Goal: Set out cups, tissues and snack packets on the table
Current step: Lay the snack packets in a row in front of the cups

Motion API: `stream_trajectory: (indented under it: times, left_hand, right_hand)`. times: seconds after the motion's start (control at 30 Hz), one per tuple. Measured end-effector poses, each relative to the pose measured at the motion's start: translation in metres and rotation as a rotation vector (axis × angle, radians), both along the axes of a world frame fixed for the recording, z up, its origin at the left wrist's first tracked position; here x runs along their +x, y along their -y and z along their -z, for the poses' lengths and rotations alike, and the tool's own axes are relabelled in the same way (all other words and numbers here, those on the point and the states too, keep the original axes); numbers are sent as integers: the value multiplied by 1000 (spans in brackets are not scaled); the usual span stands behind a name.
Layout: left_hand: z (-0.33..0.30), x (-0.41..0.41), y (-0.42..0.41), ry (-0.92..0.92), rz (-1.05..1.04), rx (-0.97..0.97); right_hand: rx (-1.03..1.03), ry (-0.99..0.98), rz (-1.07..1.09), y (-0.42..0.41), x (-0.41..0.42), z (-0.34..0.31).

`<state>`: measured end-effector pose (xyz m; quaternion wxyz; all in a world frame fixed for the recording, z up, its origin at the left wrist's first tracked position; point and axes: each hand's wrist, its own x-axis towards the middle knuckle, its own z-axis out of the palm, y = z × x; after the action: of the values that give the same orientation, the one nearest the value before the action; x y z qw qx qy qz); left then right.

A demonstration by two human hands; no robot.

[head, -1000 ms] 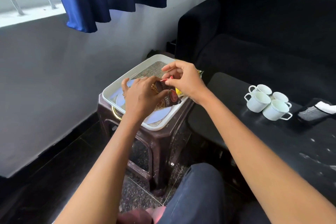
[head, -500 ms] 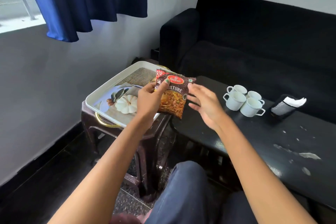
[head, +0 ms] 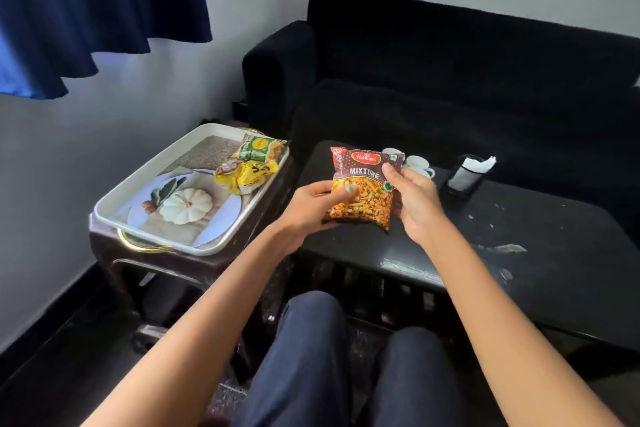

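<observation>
A red-brown snack packet marked MIXTURE point(head: 363, 184) is held upright over the black table's point(head: 519, 260) left end. My left hand point(head: 311, 208) grips its lower left edge and my right hand point(head: 414, 198) grips its right side. White cups point(head: 417, 163) stand on the table just behind the packet, partly hidden by it. A black tissue holder with white tissue point(head: 465, 173) stands to their right. A green packet point(head: 261, 148) and a yellow packet point(head: 246, 175) lie at the far end of the white tray point(head: 114, 201).
The tray, printed with a white pumpkin, sits on a brown plastic stool point(head: 194, 263) left of the table. A black sofa point(head: 450, 80) runs behind the table. My knees point(head: 311, 340) are below. White scuffs mark the table's right part.
The packet has been lifted from the tray and carried right over the table. My right hand, apart from it half a second ago, now grips its right side.
</observation>
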<state>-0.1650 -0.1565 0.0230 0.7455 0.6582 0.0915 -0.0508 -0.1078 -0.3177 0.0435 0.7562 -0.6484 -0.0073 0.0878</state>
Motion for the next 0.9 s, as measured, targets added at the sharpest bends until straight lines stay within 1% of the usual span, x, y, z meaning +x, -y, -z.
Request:
stream_trajectory:
  times: [0.13,0.27,0.33,0.47,0.63,0.7,0.8,0.9]
  left_hand:
    - [11,12,27,-13,-17,-28]
    - [22,25,48,-54,-18,-35]
    - [29,30,58,-80,-17,-37]
    - [50,41,75,-180,-9,-3]
    - [81,56,83,-249,-20,59]
    - [91,60,84,-259,-18,96]
    - [104,64,85,-248,-9,157]
    - [114,67,83,-216,16,275]
  right_hand:
    - [-8,-61,-2,32,-4,6]
    - [-50,-122,-90,62,-12,19]
    - [-77,-170,-97,72,-15,32]
    - [-97,-214,46,79,-14,63]
    - [-202,-213,170,75,-6,102]
    - [-256,-206,202,72,-2,117]
    - [-375,-170,190,69,4,136]
    - [-575,-106,176,68,10,148]
